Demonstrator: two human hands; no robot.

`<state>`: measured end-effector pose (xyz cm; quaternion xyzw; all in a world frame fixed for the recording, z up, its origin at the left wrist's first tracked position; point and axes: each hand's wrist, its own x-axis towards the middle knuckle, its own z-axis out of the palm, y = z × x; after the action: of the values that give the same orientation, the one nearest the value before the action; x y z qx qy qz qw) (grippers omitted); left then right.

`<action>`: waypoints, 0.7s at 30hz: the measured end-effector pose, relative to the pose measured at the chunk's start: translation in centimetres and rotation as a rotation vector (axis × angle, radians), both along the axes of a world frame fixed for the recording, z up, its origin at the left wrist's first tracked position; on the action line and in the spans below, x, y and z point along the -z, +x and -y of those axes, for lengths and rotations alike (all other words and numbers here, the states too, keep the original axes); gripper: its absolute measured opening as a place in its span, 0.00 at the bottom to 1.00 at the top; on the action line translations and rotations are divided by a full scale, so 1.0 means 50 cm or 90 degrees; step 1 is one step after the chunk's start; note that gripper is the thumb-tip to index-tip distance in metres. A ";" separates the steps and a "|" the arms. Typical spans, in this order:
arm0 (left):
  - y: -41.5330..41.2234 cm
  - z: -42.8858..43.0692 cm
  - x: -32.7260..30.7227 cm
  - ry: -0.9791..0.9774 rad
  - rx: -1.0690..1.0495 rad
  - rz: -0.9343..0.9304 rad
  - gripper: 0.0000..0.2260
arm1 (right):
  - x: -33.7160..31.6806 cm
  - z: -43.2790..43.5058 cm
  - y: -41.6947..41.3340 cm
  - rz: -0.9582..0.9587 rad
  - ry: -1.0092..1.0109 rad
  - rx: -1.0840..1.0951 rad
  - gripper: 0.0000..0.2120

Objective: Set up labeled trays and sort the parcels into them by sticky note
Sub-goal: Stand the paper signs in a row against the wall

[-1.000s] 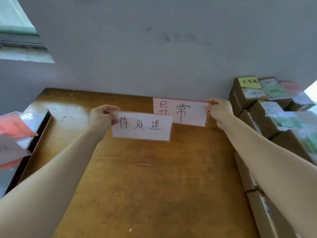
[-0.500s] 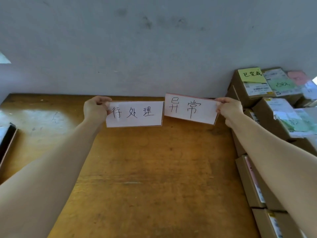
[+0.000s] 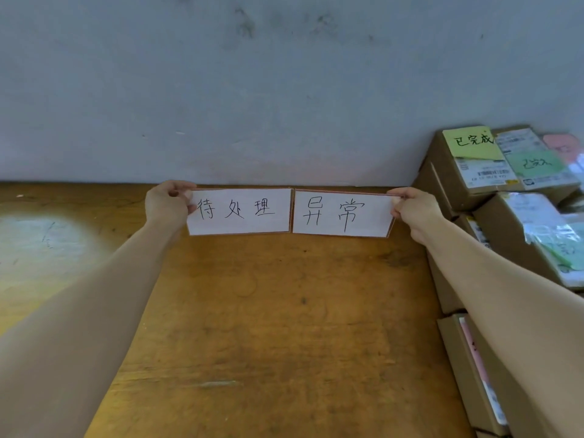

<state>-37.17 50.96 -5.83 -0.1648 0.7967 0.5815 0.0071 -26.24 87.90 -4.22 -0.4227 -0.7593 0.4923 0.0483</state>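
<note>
While held side by side at the far edge of the worn brown wooden tabletop (image 3: 252, 311), inner ends almost touching: white red-bordered paper card with three handwritten characters (image 3: 240, 211), pinched at its outer end between thumb and curled fingers of the left hand (image 3: 167, 203); matching white card with two characters (image 3: 343, 213), pinched the same way by the right hand (image 3: 414, 210). Stacked along the right edge, brown cardboard parcels (image 3: 455, 175), one topped with a green sticky note (image 3: 471, 143).

Head cam (wide-angle), fwd & down over table (image 3: 268, 311).
</note>
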 end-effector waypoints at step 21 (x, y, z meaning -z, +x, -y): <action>-0.036 -0.020 0.010 -0.020 0.064 -0.020 0.15 | 0.015 -0.010 -0.004 -0.018 0.099 0.014 0.16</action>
<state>-38.95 51.95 -6.32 -0.1159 0.8131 0.5701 0.0213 -26.44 88.38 -5.00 -0.4191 -0.7898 0.4371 0.0976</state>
